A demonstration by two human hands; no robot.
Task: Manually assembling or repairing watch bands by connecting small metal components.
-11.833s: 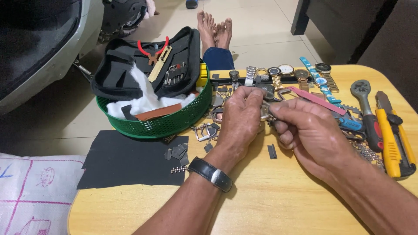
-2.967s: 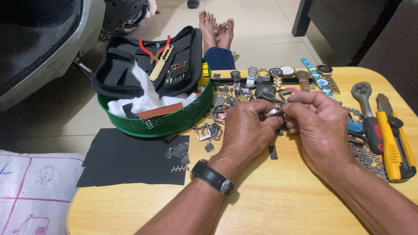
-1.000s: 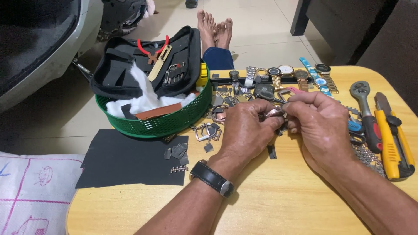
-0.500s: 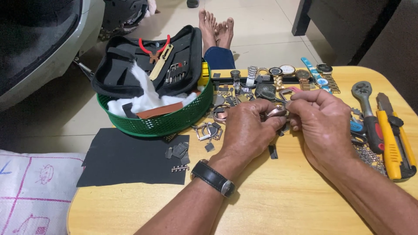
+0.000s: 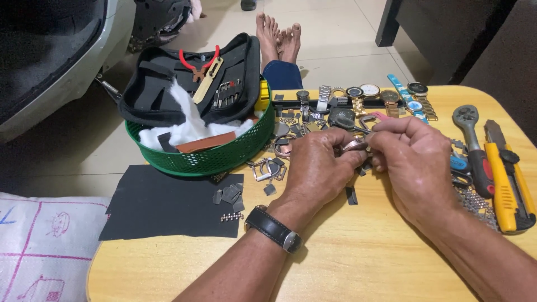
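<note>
My left hand [image 5: 316, 168] and my right hand [image 5: 417, 162] meet over the middle of the round wooden table [image 5: 358, 263]. Between their fingertips they pinch a small copper-coloured metal watch piece [image 5: 354, 145]. A black wristwatch [image 5: 274, 229] sits on my left wrist. Right under the hands lie loose watch parts and band links [image 5: 268, 168]. A row of wristwatches [image 5: 363, 95] lies along the table's far edge, just beyond my fingers.
A green round basket [image 5: 207, 159] holds a black tool case, red pliers [image 5: 197, 64] and white wadding. A black sheet [image 5: 162, 204] lies at the left. A ratchet [image 5: 472, 140] and yellow utility knife [image 5: 506, 179] lie at the right. Someone's bare feet [image 5: 277, 36] rest beyond the table.
Over the last second my hands stay together on the small metal piece with only slight finger shifts. Earlier, both hands were a little nearer the table's far right.
</note>
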